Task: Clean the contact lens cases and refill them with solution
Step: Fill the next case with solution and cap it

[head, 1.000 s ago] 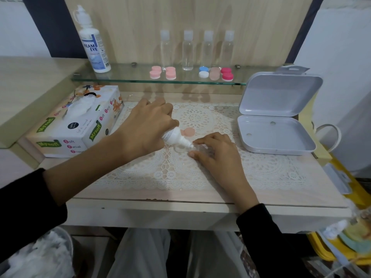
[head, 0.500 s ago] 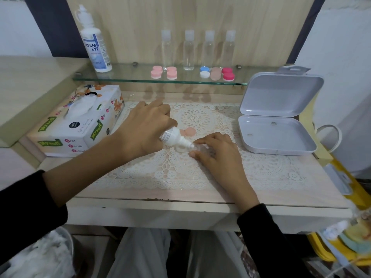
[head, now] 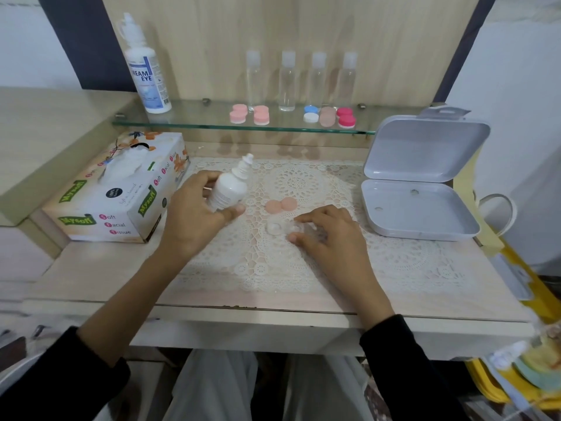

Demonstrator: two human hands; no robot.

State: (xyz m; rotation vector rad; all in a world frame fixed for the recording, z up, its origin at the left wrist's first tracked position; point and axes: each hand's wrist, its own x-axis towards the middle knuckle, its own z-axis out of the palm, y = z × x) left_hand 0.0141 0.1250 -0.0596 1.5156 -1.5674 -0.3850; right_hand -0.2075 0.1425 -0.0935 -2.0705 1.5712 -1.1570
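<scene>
Lens case (head: 280,228) lies pinched by right hand (head: 331,241).

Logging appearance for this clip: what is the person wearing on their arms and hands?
Both arms are in black long sleeves, the left sleeve and the right sleeve, plain with no visible markings. The cuffs end well above the wrists, leaving the forearms bare. The left hand and right hand are bare: no gloves, and no rings, watch or bracelet can be seen in this view.
</scene>
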